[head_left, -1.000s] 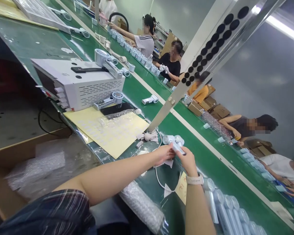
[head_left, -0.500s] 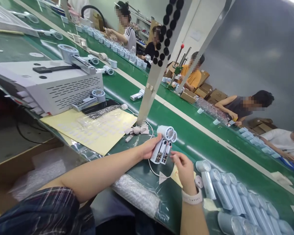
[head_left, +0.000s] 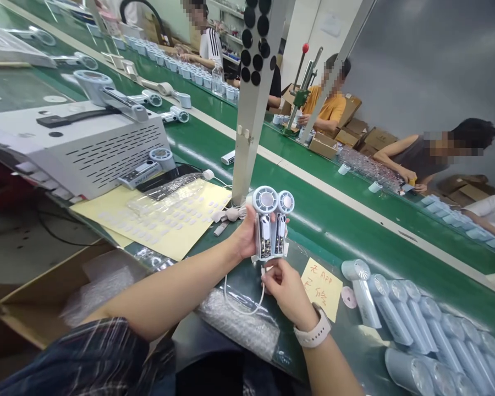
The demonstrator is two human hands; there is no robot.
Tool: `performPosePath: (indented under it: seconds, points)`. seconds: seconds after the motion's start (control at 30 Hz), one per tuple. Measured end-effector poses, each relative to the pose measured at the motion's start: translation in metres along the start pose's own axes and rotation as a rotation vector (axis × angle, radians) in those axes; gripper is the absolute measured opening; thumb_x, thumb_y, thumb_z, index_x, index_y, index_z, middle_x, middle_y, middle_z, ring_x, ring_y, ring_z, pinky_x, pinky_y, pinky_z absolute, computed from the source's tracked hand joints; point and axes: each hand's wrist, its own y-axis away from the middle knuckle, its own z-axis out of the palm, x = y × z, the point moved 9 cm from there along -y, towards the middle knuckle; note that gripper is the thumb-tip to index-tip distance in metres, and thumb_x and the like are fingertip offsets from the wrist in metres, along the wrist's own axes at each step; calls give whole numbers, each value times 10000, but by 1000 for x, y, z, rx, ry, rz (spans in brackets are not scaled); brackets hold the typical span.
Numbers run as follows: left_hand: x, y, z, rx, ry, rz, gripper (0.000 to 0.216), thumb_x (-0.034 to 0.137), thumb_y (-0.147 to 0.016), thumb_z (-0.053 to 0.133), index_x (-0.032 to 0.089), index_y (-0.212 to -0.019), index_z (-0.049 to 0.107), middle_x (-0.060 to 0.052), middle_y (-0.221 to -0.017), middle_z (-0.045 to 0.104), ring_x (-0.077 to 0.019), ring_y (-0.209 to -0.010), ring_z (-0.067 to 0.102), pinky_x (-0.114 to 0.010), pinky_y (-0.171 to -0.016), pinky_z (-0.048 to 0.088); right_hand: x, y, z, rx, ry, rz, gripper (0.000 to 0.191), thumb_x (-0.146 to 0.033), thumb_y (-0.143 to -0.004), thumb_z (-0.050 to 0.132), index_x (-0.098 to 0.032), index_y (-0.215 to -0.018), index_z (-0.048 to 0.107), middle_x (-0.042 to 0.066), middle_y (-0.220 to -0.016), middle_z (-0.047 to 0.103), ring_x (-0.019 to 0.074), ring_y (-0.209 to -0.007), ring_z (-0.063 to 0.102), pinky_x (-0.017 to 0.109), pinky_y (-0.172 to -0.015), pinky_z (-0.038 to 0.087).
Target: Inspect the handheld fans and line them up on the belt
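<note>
My left hand [head_left: 244, 235] is wrapped round two light-blue handheld fans, a left fan [head_left: 265, 200] and a right fan [head_left: 286, 202], held upright side by side. Both handles lack front covers, so circuit boards and wiring show. Just below the handles, my right hand [head_left: 287, 289] is closed in a pinch on the plug end of a white charging cable [head_left: 247, 314]. The plug sits near the bottom of the fans; whether it is inserted I cannot tell. The cable hangs in a loop under both hands, above the bench.
Several finished-looking fans [head_left: 396, 319] lie in rows at right, beside a handwritten yellow note [head_left: 328, 283]. A metal post [head_left: 245, 110] rises behind the fans. At left are a sticker sheet [head_left: 177, 220] and a white metal box [head_left: 115, 148]. Co-workers sit beyond the green conveyor [head_left: 338, 214].
The fans have turned to face me more squarely. My right hand has moved left and down from beside them to below the handles, now gripping the cable. The view has shifted slightly.
</note>
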Motion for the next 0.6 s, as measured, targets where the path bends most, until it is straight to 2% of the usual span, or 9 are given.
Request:
performPosePath:
  seconds: [0.07,0.17,0.3,0.47,0.6]
  points:
    - [2,0,1,19,9,19,727,806,-486,779,143,-748,638,-116,-926,744,-302,-882,730,-387,-728,602,0,-1,3,-27,-205,15,246,-281,-794,640,-217,-1032,647,-42,-679,596,158,-607,565,301,-623,452]
    - [3,-1,0,40,6,31,731,811,-480,778,141,-734,631,-121,-956,740,-319,-948,719,-406,-771,599,0,-3,7,-51,-354,30,222,-364,-787,703,-197,-934,711,-26,-679,601,144,-607,532,300,-631,454]
    - [2,-1,-4,74,-26,47,741,834,-483,753,141,-717,633,-134,-947,738,-329,-956,711,-412,-776,589,-3,-2,9,-10,-396,3,283,-471,-810,721,-194,-862,744,-23,-620,586,149,-596,537,310,-640,457]
    - [-1,1,-3,64,-39,42,737,833,-489,750,139,-712,641,-120,-947,734,-278,-857,715,-369,-731,582,-5,-1,3,121,-309,-53,332,-514,-836,699,-193,-752,694,-17,-579,623,144,-568,563,304,-645,464]
    - [-1,3,-2,69,-54,71,734,834,-498,741,139,-709,643,-113,-957,732,-261,-847,711,-368,-756,577,2,-1,7,141,-388,-34,404,-585,-852,664,-199,-735,631,-56,-493,535,118,-459,496,281,-555,427]
